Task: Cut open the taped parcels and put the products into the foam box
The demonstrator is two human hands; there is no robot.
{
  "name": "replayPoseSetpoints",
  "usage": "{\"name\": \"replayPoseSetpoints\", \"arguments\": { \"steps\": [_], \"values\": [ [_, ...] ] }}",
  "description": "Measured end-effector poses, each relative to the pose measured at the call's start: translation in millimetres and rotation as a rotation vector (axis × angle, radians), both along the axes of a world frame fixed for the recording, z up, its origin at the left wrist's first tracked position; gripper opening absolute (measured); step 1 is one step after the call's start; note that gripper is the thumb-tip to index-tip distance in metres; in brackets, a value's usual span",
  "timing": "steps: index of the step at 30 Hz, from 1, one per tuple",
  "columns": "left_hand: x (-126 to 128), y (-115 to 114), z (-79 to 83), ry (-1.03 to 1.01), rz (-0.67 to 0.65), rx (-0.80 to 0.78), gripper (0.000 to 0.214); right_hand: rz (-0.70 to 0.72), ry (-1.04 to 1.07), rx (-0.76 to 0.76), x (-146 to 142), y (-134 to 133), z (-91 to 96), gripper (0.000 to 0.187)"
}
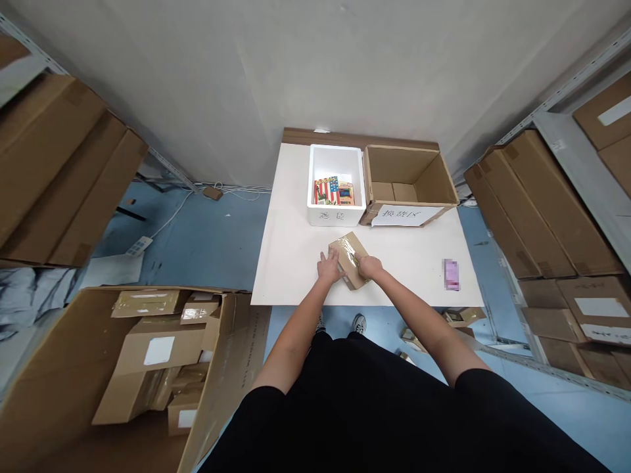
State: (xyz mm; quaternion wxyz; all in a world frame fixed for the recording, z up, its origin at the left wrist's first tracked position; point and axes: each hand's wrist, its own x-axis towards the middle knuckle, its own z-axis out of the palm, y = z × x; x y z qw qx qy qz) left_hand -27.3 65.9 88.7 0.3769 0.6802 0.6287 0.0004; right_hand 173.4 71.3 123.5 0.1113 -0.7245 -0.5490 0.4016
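Observation:
A small cardboard box [351,246] with shiny clear tape along its top lies at an angle near the front edge of the white table. My left hand [329,266] rests against the box's left side, its fingers spread and some of them on the cardboard. On the other side, my right hand [369,267] is closed, its fingertips over the taped top. Something small and dark seems to stick out from it at the tape, too small to name.
Behind the box stand a white foam bin [336,215] with colourful packets [327,190] inside and an open carton [411,192] with a handwritten label. A blurred purple item [451,274] lies at right. A large carton [236,368] of parcels stands at left. Shelves of boxes [537,203] flank the table.

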Motion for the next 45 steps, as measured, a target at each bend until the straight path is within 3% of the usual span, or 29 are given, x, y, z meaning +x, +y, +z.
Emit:
{"name": "replayPoseSetpoints", "arguments": {
  "steps": [4,7,10,15,22,25,28,31,34,36,42,45],
  "values": [
    [1,-1,7.8,0.036,-0.021,-0.006,0.123,0.064,-0.079,-0.013,3,-17,14.8,0.054],
    [2,-2,18.1,0.151,-0.065,-0.009,0.119,0.318,-0.321,-0.133,2,-28,32.0,0.072],
    [2,-2,28.7,0.24,-0.1,-0.006,0.117,0.524,-0.499,-0.216,2,-41,49.0,0.075],
    [1,-1,36.6,0.281,-0.118,-0.013,0.117,0.56,-0.567,-0.27,11,-70,60.5,0.068],
    [6,1,36.8,0.309,-0.119,-0.011,0.117,0.588,-0.598,-0.267,26,-109,54.4,0.08],
    [8,2,38.4,0.325,-0.112,-0.006,0.116,0.595,-0.569,-0.244,46,-126,51.7,0.081],
    [13,-1,39.6,0.331,-0.092,-0.005,0.114,0.515,-0.486,-0.233,80,-136,45.2,0.072],
    [26,-11,41.4,0.342,-0.053,0.017,0.108,0.254,-0.335,-0.148,111,-126,31.0,0.067],
    [47,-29,44.7,0.38,-0.024,0.048,0.104,-0.03,-0.213,-0.055,118,-100,9.0,0.088],
    [60,-43,46.5,0.417,-0.005,0.059,0.105,-0.147,-0.156,-0.041,114,-83,-7.0,0.101],
    [77,-63,49.4,0.506,0.032,0.099,0.104,-0.214,-0.004,0.017,110,-51,-42.6,0.108],
    [83,-55,51.2,0.413,-0.182,0.165,0.097,-0.197,0.021,0.044,113,-41,-50.3,0.107]
  ]
}}
